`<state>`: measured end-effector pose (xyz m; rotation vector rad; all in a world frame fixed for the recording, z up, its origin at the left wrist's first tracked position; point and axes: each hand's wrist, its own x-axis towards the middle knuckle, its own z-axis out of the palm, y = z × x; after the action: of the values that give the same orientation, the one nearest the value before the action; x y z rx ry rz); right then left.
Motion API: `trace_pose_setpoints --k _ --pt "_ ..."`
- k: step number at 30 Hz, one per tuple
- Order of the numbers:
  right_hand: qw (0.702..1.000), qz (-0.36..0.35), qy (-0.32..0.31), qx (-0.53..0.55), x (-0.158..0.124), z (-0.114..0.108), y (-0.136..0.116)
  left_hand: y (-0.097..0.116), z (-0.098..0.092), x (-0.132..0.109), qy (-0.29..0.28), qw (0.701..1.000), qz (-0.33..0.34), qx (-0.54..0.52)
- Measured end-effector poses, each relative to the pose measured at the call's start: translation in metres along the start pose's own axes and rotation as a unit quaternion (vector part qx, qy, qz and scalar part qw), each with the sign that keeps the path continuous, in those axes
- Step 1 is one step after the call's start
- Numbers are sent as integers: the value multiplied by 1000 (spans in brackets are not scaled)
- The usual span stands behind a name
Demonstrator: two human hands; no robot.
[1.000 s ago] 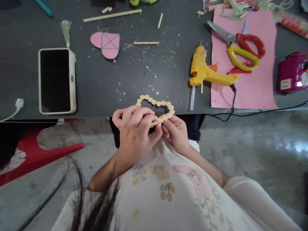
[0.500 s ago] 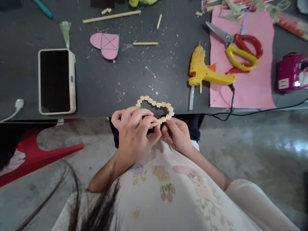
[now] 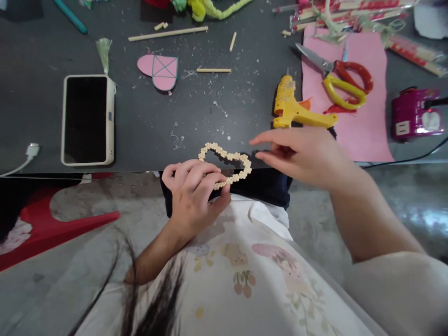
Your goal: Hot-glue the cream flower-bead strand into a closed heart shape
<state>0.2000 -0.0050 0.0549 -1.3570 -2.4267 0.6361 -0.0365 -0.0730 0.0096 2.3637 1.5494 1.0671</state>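
Note:
A heart-shaped frame (image 3: 241, 161) made of small cream flower-like pieces lies at the table's front edge. My left hand (image 3: 194, 191) is closed on its lower left side, thumb and forefinger pinching the rim and covering part of it. Over the table, to the right of the frame, my right hand (image 3: 304, 151) is raised with forefinger and thumb apart and nothing between them. Just beyond that hand rests a yellow hot glue gun (image 3: 290, 105), its lower end hidden behind the hand.
Scissors (image 3: 336, 77) lie on a pink sheet (image 3: 367, 130), beside a purple box (image 3: 416, 114). At left is a phone (image 3: 87, 120) in a white case. A pink heart-shaped cutout (image 3: 163, 72) and wooden sticks (image 3: 168, 33) lie farther back. A red chair (image 3: 70, 233) stands below.
My right hand has left the frame's right side and moved up and right toward the glue gun, fingers now apart. My left hand keeps its hold. The view has shifted slightly.

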Motion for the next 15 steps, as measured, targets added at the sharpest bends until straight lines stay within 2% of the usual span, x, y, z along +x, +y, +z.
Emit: trace_pose_setpoints --k 2,4,6,10,15 --pt "997 -50 -31 -59 23 3 2 -1 -1 0 8 1000 4 -7" --pt "988 -74 -83 -103 41 10 2 -1 -3 1 10 1000 -2 -12" --pt "983 -91 -104 -120 55 18 2 -1 -3 1 10 1000 -9 -14" --pt "978 -130 -111 -121 70 27 3 -1 -5 3 7 1000 -14 -15" --pt "972 -142 -147 -113 79 25 6 -1 -8 5 13 1000 -17 -10"
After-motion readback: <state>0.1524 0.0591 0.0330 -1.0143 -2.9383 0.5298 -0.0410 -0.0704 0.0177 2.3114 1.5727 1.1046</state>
